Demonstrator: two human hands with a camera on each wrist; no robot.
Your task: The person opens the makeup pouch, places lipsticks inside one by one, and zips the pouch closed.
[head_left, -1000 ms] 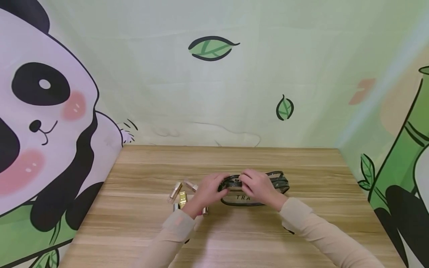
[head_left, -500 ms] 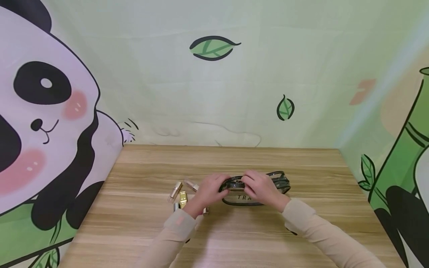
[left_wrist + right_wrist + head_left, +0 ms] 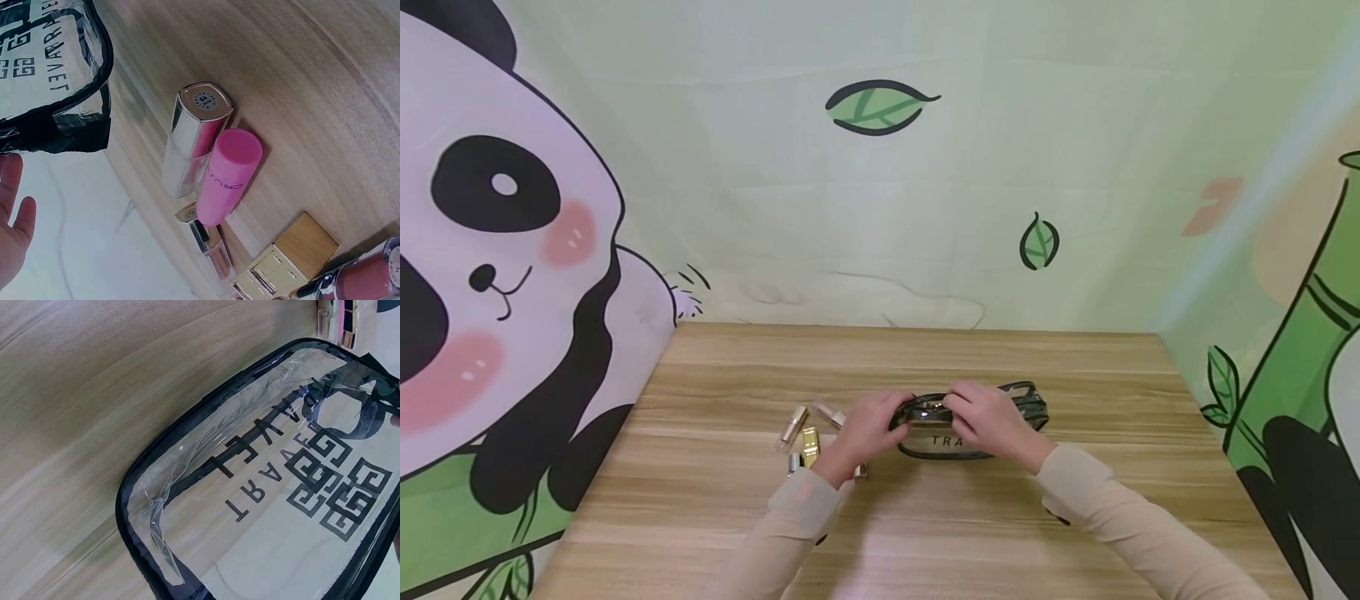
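Note:
A clear plastic pouch (image 3: 946, 442) with black trim and printed "TRAVEL" lettering stands upright on the wooden table. My left hand (image 3: 871, 423) grips its left end, thumb on the front and fingers over the top edge. Along the top zipper edge, my right hand (image 3: 988, 421) pinches with curled fingers and thumb; the exact part between the fingertips is hidden. The right wrist view shows the pouch's see-through wall (image 3: 250, 506) close up, with only a sliver of fingers at the right edge.
Several lip cosmetics lie left of the pouch, partly behind my left forearm: a bright pink tube (image 3: 231, 169), a silver-capped tube (image 3: 195, 140), a gold case (image 3: 287, 256) and a rosy tube (image 3: 365, 275). A printed panda cloth (image 3: 880, 208) hangs behind the table.
My right hand has slid very slightly to the right along the pouch's top edge. The left hand keeps its hold on the left end, and the cosmetics lie as before.

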